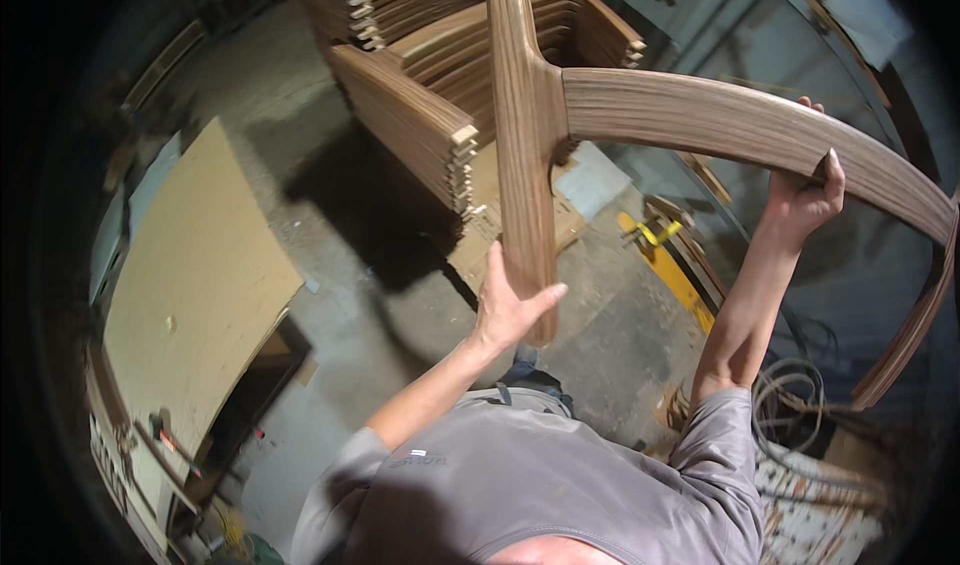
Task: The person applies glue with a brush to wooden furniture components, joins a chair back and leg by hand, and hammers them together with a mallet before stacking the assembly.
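I hold up a brown wooden chair frame (pixel 700 115) with striped grain: a long leg on the left, a broad curved rail, and another leg at the far right. My left hand (pixel 508 307) is closed round the leg near its lower end, thumb on the near side. My right hand (pixel 805 197) grips the curved rail from below, toward its right end; some of its fingers are hidden behind the wood. Beyond the frame stands a tall stack of curved wooden parts (pixel 410 115) with finger-jointed ends.
A plywood sheet (pixel 190 275) lies on a stand at the left. A yellow clamp-like tool (pixel 660 233) is on the right, above a yellow bar (pixel 680 285). Coiled hoses (pixel 790 405) lie beside my right elbow. Cardboard (pixel 480 250) lies under the stack.
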Action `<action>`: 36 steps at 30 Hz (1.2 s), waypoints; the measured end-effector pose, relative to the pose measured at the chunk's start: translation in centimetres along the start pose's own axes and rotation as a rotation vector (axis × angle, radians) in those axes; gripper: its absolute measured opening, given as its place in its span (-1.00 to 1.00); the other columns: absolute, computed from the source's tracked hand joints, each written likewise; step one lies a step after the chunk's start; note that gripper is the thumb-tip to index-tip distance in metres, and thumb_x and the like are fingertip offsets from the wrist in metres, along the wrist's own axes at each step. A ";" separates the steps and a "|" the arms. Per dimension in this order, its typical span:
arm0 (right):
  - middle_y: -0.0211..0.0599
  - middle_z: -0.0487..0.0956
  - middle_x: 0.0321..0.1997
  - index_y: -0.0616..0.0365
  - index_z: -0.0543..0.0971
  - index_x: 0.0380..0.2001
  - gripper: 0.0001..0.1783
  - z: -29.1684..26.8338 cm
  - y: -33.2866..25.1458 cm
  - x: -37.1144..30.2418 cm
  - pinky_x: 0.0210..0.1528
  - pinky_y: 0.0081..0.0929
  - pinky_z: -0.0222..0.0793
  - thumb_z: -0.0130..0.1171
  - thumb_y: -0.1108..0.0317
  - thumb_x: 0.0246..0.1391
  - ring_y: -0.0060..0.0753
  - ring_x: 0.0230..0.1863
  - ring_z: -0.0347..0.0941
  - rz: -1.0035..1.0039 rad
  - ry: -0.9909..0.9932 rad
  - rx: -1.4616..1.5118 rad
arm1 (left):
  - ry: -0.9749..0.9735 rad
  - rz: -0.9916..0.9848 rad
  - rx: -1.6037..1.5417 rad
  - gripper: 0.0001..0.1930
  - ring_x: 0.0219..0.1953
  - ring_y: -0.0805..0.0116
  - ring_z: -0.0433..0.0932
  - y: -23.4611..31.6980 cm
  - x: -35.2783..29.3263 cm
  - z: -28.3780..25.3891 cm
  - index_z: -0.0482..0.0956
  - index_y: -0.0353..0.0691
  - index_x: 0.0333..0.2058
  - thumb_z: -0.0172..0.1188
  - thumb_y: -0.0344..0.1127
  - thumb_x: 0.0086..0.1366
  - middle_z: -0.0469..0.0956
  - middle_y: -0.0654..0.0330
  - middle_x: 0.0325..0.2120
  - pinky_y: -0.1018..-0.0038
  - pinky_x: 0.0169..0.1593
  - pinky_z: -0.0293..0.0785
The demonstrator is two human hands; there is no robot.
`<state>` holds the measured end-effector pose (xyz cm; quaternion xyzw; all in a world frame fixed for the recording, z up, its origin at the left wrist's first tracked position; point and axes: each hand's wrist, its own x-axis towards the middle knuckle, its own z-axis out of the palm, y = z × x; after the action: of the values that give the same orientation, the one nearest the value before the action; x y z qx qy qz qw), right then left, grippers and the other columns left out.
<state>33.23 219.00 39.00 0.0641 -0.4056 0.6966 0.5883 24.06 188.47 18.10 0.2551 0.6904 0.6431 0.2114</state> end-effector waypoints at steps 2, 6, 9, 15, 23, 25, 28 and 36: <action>0.15 0.36 0.11 0.54 0.26 0.08 -0.31 -0.2 3.0 0.3 0.34 -0.07 0.06 0.06 0.33 -0.14 0.03 0.22 0.24 0.082 0.120 0.044 | 0.202 0.023 0.091 0.03 0.05 0.09 0.42 1.3 1.5 -0.2 0.03 -0.41 0.21 0.50 -0.20 -0.15 0.39 -0.12 0.01 0.29 0.12 0.34; 0.05 0.39 0.11 0.46 0.28 0.08 -0.36 -3.0 8.9 1.8 0.35 -0.02 0.08 0.11 0.42 -0.13 0.03 0.24 0.24 0.318 0.211 0.180 | 0.204 0.031 -0.008 -0.04 0.09 0.30 0.37 1.9 2.7 -2.8 0.09 -0.35 0.20 0.49 -0.30 -0.15 0.37 0.05 0.04 0.38 0.18 0.25; -0.12 0.49 0.01 0.28 0.40 0.00 -0.49 -4.1 13.9 2.1 0.20 -0.14 0.30 0.23 0.42 -0.07 -0.17 0.06 0.40 0.478 0.484 0.063 | 0.347 0.020 0.126 -0.05 0.06 0.29 0.38 1.7 1.9 -3.3 0.09 -0.35 0.21 0.47 -0.30 -0.13 0.38 0.04 0.03 0.36 0.17 0.27; -0.27 0.53 -0.04 0.15 0.49 -0.05 -0.55 -5.3 21.2 2.7 0.15 -0.15 0.33 0.32 0.34 -0.06 -0.28 0.03 0.42 0.720 0.335 0.185 | 0.566 -0.095 0.241 -0.04 -0.01 0.23 0.44 0.0 2.6 -2.0 0.10 -0.37 0.17 0.49 -0.27 -0.18 0.43 -0.01 -0.06 0.33 0.07 0.37; -0.33 0.46 0.09 0.08 0.42 0.07 -0.37 -2.9 25.1 2.2 0.27 -0.18 0.20 0.37 0.20 -0.09 -0.30 0.12 0.33 0.831 0.258 0.282 | 1.006 0.395 1.202 0.07 0.23 -0.16 0.14 8.6 8.7 -7.2 0.18 -0.20 0.21 0.56 -0.26 -0.36 0.14 -0.17 0.18 0.06 0.23 0.15; -0.33 0.51 0.02 0.10 0.49 -0.01 -0.52 -2.9 26.4 1.8 0.24 -0.21 0.23 0.32 0.24 -0.03 -0.31 0.10 0.34 0.860 0.246 0.385 | 0.935 0.423 1.393 0.03 0.25 -0.21 0.08 12.1 10.6 -8.8 0.28 -0.14 0.16 0.54 -0.32 -0.44 0.13 -0.14 0.20 -0.05 0.24 0.10; -0.33 0.52 0.00 0.13 0.51 -0.05 -0.56 -2.7 27.7 1.5 0.24 -0.22 0.22 0.32 0.26 -0.02 -0.32 0.10 0.34 0.920 0.235 0.467 | 0.770 0.265 1.563 -0.24 0.31 -0.27 -0.02 15.5 13.0 -10.1 0.40 -0.22 0.04 0.35 -0.38 -0.30 0.14 0.05 0.25 -0.11 0.28 -0.03; -0.26 0.51 -0.04 0.12 0.49 -0.06 -0.44 -3.2 28.8 3.9 0.19 -0.31 0.29 0.41 0.14 -0.13 -0.28 0.05 0.36 1.095 0.257 0.193 | 0.557 0.299 1.411 -0.31 0.36 -0.15 -0.17 17.8 17.6 -10.3 0.42 -0.19 -0.04 0.28 -0.01 -0.21 0.18 0.10 0.20 -0.23 0.28 -0.19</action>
<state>8.22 224.67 24.97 -0.1872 -0.2394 0.9360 0.1774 5.36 192.17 37.29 0.2488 0.9228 0.1131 -0.2717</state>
